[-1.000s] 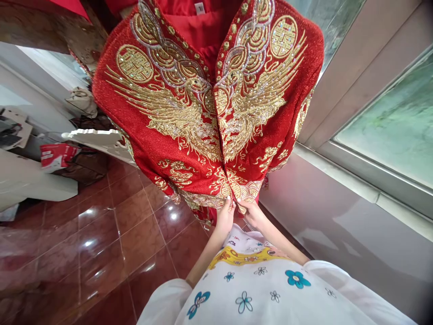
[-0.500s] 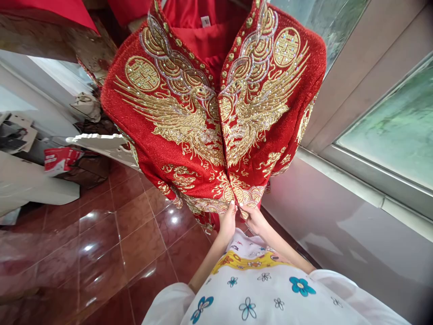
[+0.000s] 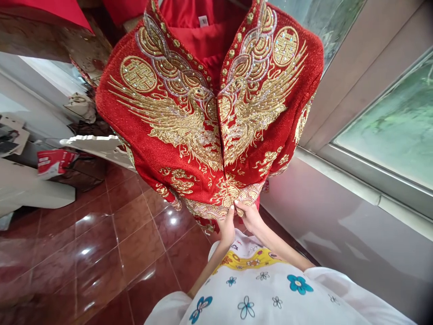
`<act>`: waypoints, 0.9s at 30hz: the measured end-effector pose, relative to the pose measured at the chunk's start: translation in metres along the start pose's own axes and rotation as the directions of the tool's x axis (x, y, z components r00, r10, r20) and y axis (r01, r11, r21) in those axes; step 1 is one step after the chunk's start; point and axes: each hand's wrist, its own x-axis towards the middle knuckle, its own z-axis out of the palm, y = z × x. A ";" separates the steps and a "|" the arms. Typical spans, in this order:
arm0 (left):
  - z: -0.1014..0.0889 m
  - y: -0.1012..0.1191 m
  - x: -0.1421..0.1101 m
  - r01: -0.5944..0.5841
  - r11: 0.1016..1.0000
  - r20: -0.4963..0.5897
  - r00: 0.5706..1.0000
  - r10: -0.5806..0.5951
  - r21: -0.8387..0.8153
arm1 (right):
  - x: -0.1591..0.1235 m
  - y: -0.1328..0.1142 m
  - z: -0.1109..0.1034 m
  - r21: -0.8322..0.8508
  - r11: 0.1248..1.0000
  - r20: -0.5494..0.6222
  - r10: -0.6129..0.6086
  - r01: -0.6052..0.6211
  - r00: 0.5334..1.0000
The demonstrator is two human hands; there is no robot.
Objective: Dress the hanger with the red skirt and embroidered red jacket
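Note:
A red jacket (image 3: 158,149) with heavy gold and silver phoenix embroidery hangs in front of me, its front closed down the middle seam. My left hand (image 3: 226,228) pinches the bottom hem on the left side of the seam. My right hand (image 3: 249,215) pinches the hem on the right side, thumb on the gold trim. The two hands touch each other at the lowest point of the front opening. A red lining with a small white label (image 3: 203,20) shows at the collar.
A window (image 3: 389,117) with a pale sill and wall runs along the right. Glossy red-brown floor tiles (image 3: 101,243) lie below. At left are a white carved piece (image 3: 98,144), a red and white packet (image 3: 52,161) and white furniture (image 3: 27,189).
Both hands have stayed at the hem with small finger shifts. The view has swayed slightly, so the jacket sits a little lower and to the left than half a second ago.

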 end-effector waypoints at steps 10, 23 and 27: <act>0.009 0.007 -0.001 -0.011 0.998 -0.003 1.000 0.011 -0.059 | 0.001 0.006 -0.010 0.078 0.993 -0.082 0.093 -0.087 0.992; 0.013 0.010 -0.003 -0.159 0.982 -0.013 0.987 0.161 0.097 | 0.001 0.002 -0.005 0.081 0.987 -0.136 0.150 -0.140 0.979; 0.012 0.006 0.000 -0.185 0.980 0.001 0.983 0.185 0.075 | 0.004 0.004 -0.003 0.057 0.977 -0.142 0.212 -0.206 0.967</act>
